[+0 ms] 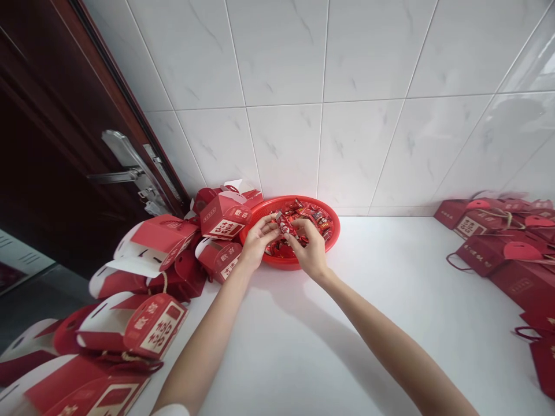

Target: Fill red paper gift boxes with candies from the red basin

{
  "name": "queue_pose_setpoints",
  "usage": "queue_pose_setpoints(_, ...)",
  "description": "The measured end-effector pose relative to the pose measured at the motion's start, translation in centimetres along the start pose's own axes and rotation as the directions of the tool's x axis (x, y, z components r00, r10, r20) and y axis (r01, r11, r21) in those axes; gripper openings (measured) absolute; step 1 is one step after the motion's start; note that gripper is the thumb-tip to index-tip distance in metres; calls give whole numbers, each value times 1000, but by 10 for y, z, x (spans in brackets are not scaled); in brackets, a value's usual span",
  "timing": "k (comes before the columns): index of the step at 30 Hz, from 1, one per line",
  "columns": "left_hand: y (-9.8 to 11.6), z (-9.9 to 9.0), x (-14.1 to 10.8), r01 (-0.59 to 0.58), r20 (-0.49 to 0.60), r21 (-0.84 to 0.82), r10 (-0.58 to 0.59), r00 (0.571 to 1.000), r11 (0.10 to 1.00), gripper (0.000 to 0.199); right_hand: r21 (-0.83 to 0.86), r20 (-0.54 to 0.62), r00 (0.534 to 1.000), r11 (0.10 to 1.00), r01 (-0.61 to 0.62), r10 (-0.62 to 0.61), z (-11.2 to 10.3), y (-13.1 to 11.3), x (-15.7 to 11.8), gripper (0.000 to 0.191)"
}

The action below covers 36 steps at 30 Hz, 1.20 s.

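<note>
A red wrapped candy [285, 224] is held up over a red plastic basket [335, 236], between the fingers of both hands. My left hand [256, 240] pinches it from the left, fingertips close together at its upper end. From the other side my right hand [312, 253] grips it with thumb and bent fingers. Beneath them, many more wrapped candies [319, 218], mostly red, fill the basket, which has a perforated wall and stands against the tiled wall. My hands and the held candy hide part of the basket's contents.
Red gift boxes [150, 323] with white inner flaps and cord handles are piled along the left side, some with lids up. Closed red boxes [489, 254] stand at the right. The white table [277, 352] meets a tiled wall [286, 150]. A dark door [56, 115] is at left.
</note>
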<state>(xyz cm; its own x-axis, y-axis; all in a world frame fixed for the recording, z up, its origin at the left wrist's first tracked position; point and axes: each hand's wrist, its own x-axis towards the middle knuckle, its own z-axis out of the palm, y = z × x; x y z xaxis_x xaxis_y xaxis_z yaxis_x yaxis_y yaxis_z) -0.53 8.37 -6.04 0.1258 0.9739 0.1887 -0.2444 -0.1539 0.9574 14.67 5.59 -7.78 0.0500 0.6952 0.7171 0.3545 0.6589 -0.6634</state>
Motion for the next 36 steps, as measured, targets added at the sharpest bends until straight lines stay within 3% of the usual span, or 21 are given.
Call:
queue_pose_setpoints(4, 1, -3, 1, 22, -30, -26, -23, 999, 999, 43, -118, -75, 985, 982, 148, -157, 5, 7, 0, 17)
queue_pose_setpoints(9, -2, -4, 1, 75, 23, -13, -75, 997, 997, 45, -182, -89, 981, 971, 153, -171, 9, 17, -2, 25)
queue_pose_setpoints(13, -5, -4, 1, 62, 25, 4, -62, 998, 998, 52, -122, -106, 991, 990, 74, -87, 6, 16, -4, 33)
queue_pose_setpoints(16, -6, -4, 0, 42, 8, -3, -42, 999, 999, 55, 77, -102, 991, 994, -73, 81, 0, 14, -1, 41)
queue_pose_setpoints(19, -5, -3, -1, 30, 12, 18, -30, 999, 999, 55, 298, -9, 962, 919, -258, 273, -4, 15, 3, 39)
queue_pose_setpoints(21, -5, -2, -1, 22, 12, 30, -22, 1000, 999, 54, 385, 43, 945, 868, -314, 323, -6, 17, 5, 35)
queue_pose_setpoints(28, -5, -4, -2, 17, 42, 56, -19, 999, 998, 54, 506, 126, 909, 763, -403, 396, -12, 23, 7, 40)
queue_pose_setpoints(36, 2, 0, -3, 59, 51, 132, -66, 996, 989, 49, 484, 211, 925, 789, -379, 315, -15, 20, 8, 37)
